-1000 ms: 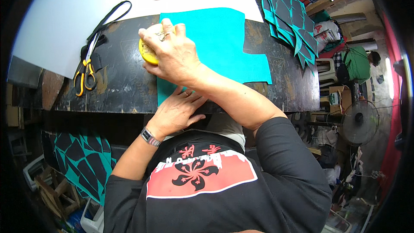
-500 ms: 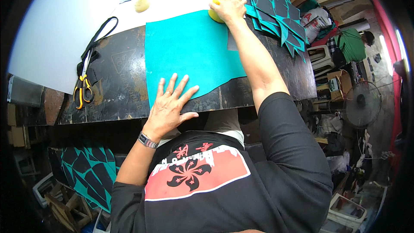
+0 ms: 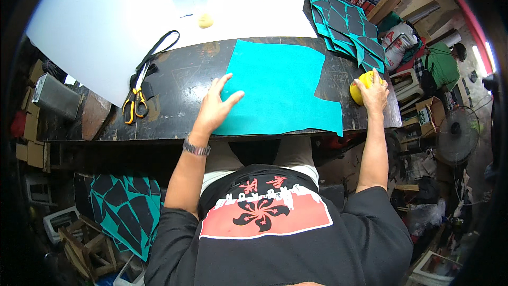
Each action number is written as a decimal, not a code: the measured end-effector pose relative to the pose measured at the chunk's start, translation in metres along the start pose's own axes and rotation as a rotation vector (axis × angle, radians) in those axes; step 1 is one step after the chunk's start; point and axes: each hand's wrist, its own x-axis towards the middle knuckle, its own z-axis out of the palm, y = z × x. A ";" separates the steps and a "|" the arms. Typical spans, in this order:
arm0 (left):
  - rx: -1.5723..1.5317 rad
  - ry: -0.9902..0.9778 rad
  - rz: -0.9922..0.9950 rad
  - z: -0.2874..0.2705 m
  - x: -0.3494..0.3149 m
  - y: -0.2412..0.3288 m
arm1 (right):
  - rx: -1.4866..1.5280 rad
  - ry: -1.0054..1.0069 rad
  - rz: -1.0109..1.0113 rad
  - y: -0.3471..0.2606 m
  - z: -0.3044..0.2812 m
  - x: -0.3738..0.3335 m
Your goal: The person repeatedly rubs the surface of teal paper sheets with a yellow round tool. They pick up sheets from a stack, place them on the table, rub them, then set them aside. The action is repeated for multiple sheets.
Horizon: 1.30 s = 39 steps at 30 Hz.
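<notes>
- Left hand (image 3: 214, 107): grip released, fingers spread flat. The palm presses on the near left edge of the teal sheet (image 3: 280, 87); the thumb and fingertips lie on the sheet itself.
- Right hand (image 3: 374, 92): grip clenched over a round yellow object (image 3: 357, 88), grasping it from above. The object rests on the counter (image 3: 180, 82), just off the right edge of the teal sheet.
- Teal sheet: lies flat on the dark counter, its near edge along the counter's front rim.
- Change from the earlier frame: the right hand and the yellow object were at the far right corner of the teal sheet; they now sit off its right edge, nearer the front rim. The left hand remains flat on the sheet's near left part.
- Beyond the teal sheet: a stack of teal-and-black cut pieces (image 3: 346, 24) at its far right; yellow-handled scissors (image 3: 135, 98) well to its left; a small jar with a green lid (image 3: 203, 8) behind it on white paper (image 3: 106, 26).
</notes>
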 end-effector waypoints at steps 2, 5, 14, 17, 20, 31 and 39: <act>-0.203 -0.058 -0.071 -0.004 0.014 0.001 | 0.034 -0.027 -0.002 0.013 0.002 0.007; -0.373 -0.113 -0.222 -0.003 0.029 0.001 | 0.111 0.119 -0.102 0.013 0.000 0.003; -0.169 -0.118 -0.037 0.056 0.031 0.001 | 0.150 -0.377 -0.796 -0.076 0.004 -0.153; -0.294 -0.047 0.024 0.062 0.021 0.011 | 0.487 -0.227 -0.813 -0.074 -0.007 -0.161; -0.531 0.075 0.195 0.043 0.006 0.026 | 0.908 -0.200 -0.744 -0.076 -0.024 -0.181; -0.739 0.314 0.315 -0.013 -0.036 0.069 | 2.389 -1.684 0.612 -0.133 0.004 -0.211; -0.810 0.181 0.222 -0.004 -0.032 0.068 | 2.319 -0.860 0.348 -0.141 -0.028 -0.142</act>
